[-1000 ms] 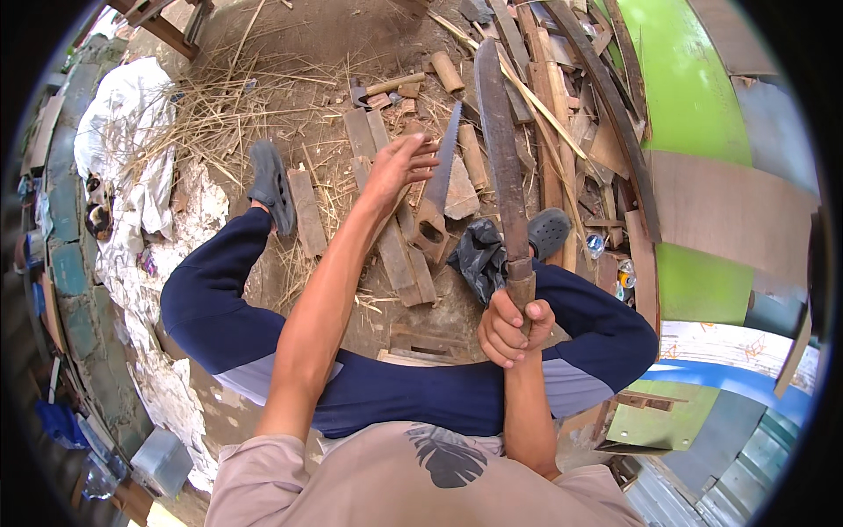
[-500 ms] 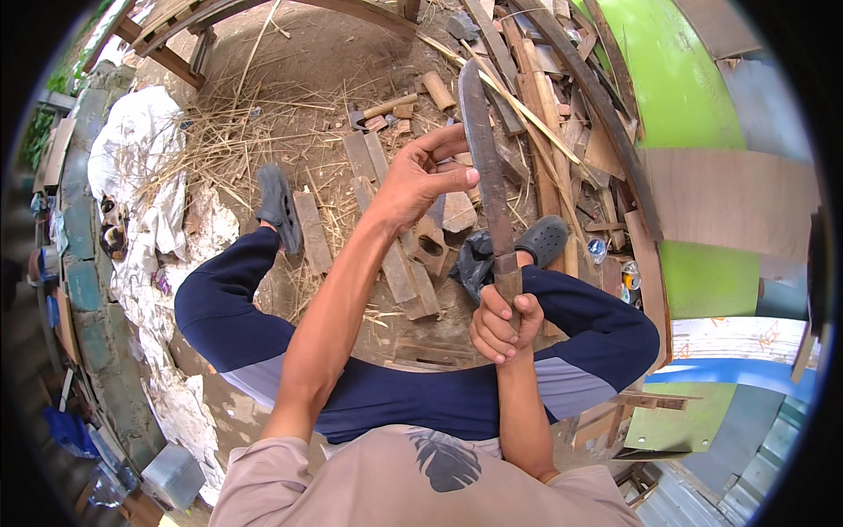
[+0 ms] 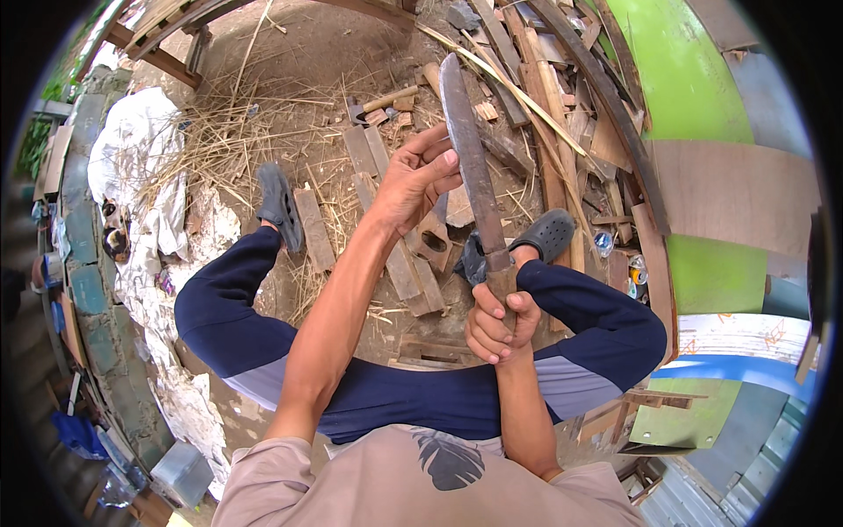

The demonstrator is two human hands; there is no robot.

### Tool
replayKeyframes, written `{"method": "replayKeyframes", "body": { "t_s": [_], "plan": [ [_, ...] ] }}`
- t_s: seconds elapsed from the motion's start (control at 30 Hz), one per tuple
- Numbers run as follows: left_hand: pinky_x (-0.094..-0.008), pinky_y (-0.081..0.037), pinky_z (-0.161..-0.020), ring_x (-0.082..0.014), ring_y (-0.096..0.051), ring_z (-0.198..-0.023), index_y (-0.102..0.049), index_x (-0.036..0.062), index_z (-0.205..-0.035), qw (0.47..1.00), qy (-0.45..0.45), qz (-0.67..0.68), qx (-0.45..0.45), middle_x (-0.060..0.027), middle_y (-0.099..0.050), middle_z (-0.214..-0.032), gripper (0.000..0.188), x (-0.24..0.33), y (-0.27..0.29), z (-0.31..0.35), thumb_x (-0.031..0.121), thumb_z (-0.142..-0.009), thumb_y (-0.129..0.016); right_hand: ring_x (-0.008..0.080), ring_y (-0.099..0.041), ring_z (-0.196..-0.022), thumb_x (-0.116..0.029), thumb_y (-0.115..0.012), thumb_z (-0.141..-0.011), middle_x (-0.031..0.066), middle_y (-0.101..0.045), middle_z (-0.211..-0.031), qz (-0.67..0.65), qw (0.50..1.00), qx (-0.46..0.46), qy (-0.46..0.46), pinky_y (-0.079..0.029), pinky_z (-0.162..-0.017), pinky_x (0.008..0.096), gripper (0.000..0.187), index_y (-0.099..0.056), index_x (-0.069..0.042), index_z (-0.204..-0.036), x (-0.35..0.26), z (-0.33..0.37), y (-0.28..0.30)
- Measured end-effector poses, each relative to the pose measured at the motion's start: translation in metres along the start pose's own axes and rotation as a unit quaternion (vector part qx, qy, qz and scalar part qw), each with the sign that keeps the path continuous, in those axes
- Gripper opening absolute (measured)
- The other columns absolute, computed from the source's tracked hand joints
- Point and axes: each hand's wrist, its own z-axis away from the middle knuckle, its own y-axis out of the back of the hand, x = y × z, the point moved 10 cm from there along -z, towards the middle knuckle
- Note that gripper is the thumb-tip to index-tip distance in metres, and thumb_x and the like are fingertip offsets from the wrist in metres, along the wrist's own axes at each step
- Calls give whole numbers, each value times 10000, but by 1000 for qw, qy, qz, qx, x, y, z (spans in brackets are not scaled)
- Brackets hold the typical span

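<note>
My right hand (image 3: 503,327) is closed around the wooden handle of a machete (image 3: 476,171). Its long, dark blade points away from me, tip up and leaning slightly left. Beside the blade's left edge is my left hand (image 3: 414,176), open, with thumb and fingers parted and the fingertips at or very near the edge; contact cannot be made out for certain. Below the hands, flat wooden pieces (image 3: 402,268) and a hollow block (image 3: 432,241) lie on the dirt between my feet.
Boards and sticks (image 3: 549,114) are piled at the far right, near green and brown panels (image 3: 729,189). Dry straw (image 3: 233,132) and white cloth (image 3: 132,149) lie to the left. A hammer (image 3: 357,112) rests on the ground ahead. A wooden bench (image 3: 176,61) stands at the far left.
The machete's tip has swung left and slightly toward me, still in my right hand. My left hand has shifted a little left, staying beside the blade.
</note>
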Motion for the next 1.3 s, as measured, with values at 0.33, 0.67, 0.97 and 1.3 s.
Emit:
{"method": "replayKeyframes", "body": {
  "t_s": [0.33,0.67,0.97,1.3],
  "plan": [
    [-240,-624,-691,-170,-716,-872,-560,-28,-1304,997,10,-56,57,-118,-693,-1111,425,3,14,-2,167,-946,-683,193,-518,-440,-251,-516,-923,41,-481,-591,104,989,106,17,-499,-511,389,220,-503,-32,-946,-6,-7,17],
    [-319,-568,-735,-176,-701,-816,-678,16,-1121,906,72,-295,295,-101,-724,-945,324,-17,186,-6,300,-969,-642,100,-503,-485,-219,-646,-951,9,-516,-702,430,771,463,81,-476,-466,281,216,-566,-38,-1039,-46,9,81],
    [-455,-473,-1016,-342,-587,-1184,-624,214,-1310,501,127,-856,17,-130,-546,-1375,395,-87,216,-33,316,-929,-613,119,-516,-503,-204,-637,-943,14,-516,-685,434,719,539,61,-485,-477,302,195,-562,-35,-1003,-63,25,133],
    [-476,-485,-973,-362,-618,-1126,-623,143,-1251,615,141,-776,24,-163,-606,-1272,413,-82,246,-47,435,-981,-514,123,-524,-505,-200,-635,-944,15,-522,-675,450,706,544,51,-480,-470,311,183,-567,-36,-989,-61,23,139]
  ]
}}
